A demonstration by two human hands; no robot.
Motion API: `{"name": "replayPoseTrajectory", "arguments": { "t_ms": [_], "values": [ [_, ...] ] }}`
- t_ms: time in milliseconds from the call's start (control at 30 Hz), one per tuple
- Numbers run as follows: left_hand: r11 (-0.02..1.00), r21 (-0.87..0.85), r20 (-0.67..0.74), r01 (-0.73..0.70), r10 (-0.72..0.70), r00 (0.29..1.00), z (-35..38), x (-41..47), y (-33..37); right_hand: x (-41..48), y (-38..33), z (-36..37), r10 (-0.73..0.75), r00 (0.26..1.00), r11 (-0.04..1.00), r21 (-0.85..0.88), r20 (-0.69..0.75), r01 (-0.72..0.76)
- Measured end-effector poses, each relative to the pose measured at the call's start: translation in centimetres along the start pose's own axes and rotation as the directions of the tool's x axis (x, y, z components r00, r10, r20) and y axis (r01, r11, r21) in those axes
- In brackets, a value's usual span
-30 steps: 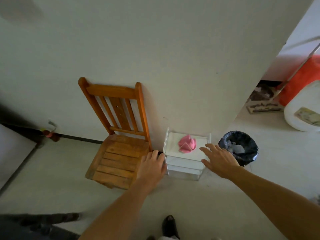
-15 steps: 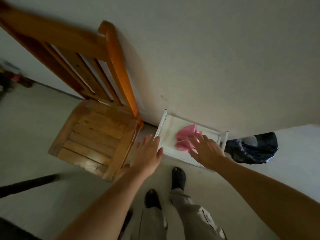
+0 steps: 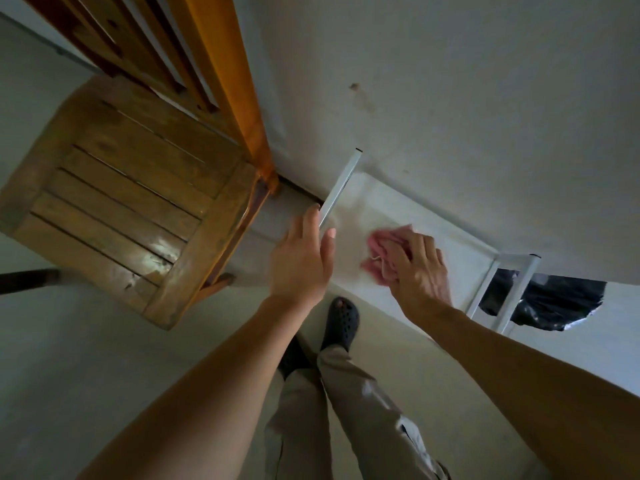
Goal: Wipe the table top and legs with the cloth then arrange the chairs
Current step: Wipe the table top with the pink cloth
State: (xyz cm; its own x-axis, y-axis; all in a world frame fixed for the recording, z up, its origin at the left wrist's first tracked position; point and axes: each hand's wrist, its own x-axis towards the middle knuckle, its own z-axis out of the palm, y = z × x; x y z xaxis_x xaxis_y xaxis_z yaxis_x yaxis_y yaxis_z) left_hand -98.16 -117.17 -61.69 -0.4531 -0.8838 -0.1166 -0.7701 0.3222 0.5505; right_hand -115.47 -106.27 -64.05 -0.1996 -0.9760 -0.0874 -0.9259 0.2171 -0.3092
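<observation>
- fingers of the right hand, how do they sit?
- curled down onto the pink cloth, bunching and gripping it against the top of the small white desk. the cloth lies roughly mid-top, a little toward the desk's left side.
- and the left hand?
- at the desk's left edge, fingers straight and close together, thumb held apart. the white corner post runs up between thumb and fingers. whether the hand touches it, i cannot tell.
- what hems the desk in?
- its back edge is against the wall. just left of the desk stands a wooden chair, also backed to the wall. only a narrow strip of floor shows between the seat's side rail and the desk's left edge. right of the desk, seen past its two right-hand posts, a black bin bag sits close by.
- any room in front?
- open floor spreads out in front of the desk and the chair. the person's legs stand there, one black shoe with its toe right at the desk's front edge.
</observation>
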Motion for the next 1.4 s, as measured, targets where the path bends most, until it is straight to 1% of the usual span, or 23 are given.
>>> {"name": "replayPoseTrajectory", "arguments": {
  "t_ms": [33, 100, 200, 233, 300, 367, 467, 600, 667, 800, 900, 933, 1033, 1100, 1167, 1200, 1267, 1400],
  "values": [
    [1.000, -0.001, 0.043, 0.023, -0.023, 0.999, -0.3, 0.0, 0.3, 0.2, -0.1, -0.3, -0.024, 0.999, 1.000, 0.015, 0.036, 0.024],
    [0.997, 0.005, 0.141, 0.081, -0.081, 0.987, -1.4, -0.5, 0.8, 0.7, -1.1, -2.1, 0.005, 0.991, 0.999, 0.043, 0.131, -0.010],
    [0.995, 0.055, 0.149, 0.079, -0.086, 0.985, -4.5, -2.2, 1.3, 1.1, -2.8, -5.5, 0.122, 0.964, 0.981, 0.116, 0.237, -0.152],
    [0.995, 0.069, 0.144, 0.071, -0.081, 0.986, -5.9, -3.0, 1.4, 1.0, -3.4, -6.7, 0.128, 0.957, 0.977, 0.134, 0.261, -0.167],
    [0.994, 0.083, 0.127, 0.071, -0.082, 0.988, -9.3, -4.8, 1.5, 0.8, -4.8, -9.1, 0.085, 0.958, 0.980, 0.154, 0.273, -0.130],
    [0.992, 0.093, 0.086, 0.090, -0.098, 0.991, -13.1, -6.9, 1.6, 0.5, -6.9, -11.6, 0.030, 0.957, 0.980, 0.182, 0.289, -0.086],
    [0.982, 0.115, -0.016, 0.150, -0.150, 0.989, -19.4, -10.6, 1.8, 0.3, -10.8, -14.9, -0.051, 0.950, 0.980, 0.200, 0.308, -0.012],
    [0.963, 0.112, -0.152, 0.245, -0.227, 0.962, -26.7, -16.6, 1.4, 0.1, -18.8, -19.3, -0.116, 0.935, 0.970, 0.240, 0.334, 0.035],
    [0.943, 0.095, -0.212, 0.319, -0.294, 0.932, -29.8, -20.0, 1.0, -0.3, -23.0, -20.9, -0.179, 0.920, 0.957, 0.280, 0.348, 0.080],
    [0.892, 0.082, -0.350, 0.444, -0.391, 0.851, -34.8, -27.6, -0.1, -2.2, -31.6, -23.1, -0.344, 0.856, 0.893, 0.416, 0.385, 0.172],
    [0.830, 0.072, -0.424, 0.553, -0.476, 0.771, -37.9, -34.4, -1.0, -3.6, -38.1, -23.8, -0.419, 0.834, 0.880, 0.386, 0.358, 0.276],
    [0.805, 0.054, -0.442, 0.590, -0.511, 0.737, -38.8, -36.7, -1.2, -4.2, -40.1, -23.9, -0.473, 0.812, 0.861, 0.374, 0.343, 0.344],
    [0.724, 0.018, -0.497, 0.690, -0.592, 0.634, -40.3, -43.3, -1.8, -5.9, -45.8, -23.3, -0.651, 0.689, 0.756, 0.355, 0.318, 0.550],
    [0.655, -0.016, -0.522, 0.755, -0.650, 0.553, -40.4, -47.2, -2.1, -7.3, -49.4, -22.9, -0.728, 0.611, 0.683, 0.400, 0.311, 0.611],
    [0.574, -0.088, -0.524, 0.814, -0.721, 0.453, -39.6, -50.4, -2.3, -9.1, -52.6, -22.6, -0.806, 0.520, 0.591, 0.434, 0.282, 0.680],
    [0.527, -0.120, -0.522, 0.841, -0.754, 0.398, -39.1, -51.7, -2.3, -9.9, -54.0, -22.3, -0.842, 0.460, 0.539, 0.438, 0.281, 0.720],
    [0.428, -0.184, -0.500, 0.885, -0.816, 0.290, -37.6, -53.6, -2.4, -11.5, -56.5, -21.2, -0.883, 0.328, 0.456, 0.446, 0.337, 0.770],
    [0.245, -0.329, -0.389, 0.912, -0.915, 0.105, -34.0, -55.1, -2.5, -14.1, -60.5, -17.4, -0.895, 0.099, 0.298, 0.418, 0.435, 0.858]
  ]
}}
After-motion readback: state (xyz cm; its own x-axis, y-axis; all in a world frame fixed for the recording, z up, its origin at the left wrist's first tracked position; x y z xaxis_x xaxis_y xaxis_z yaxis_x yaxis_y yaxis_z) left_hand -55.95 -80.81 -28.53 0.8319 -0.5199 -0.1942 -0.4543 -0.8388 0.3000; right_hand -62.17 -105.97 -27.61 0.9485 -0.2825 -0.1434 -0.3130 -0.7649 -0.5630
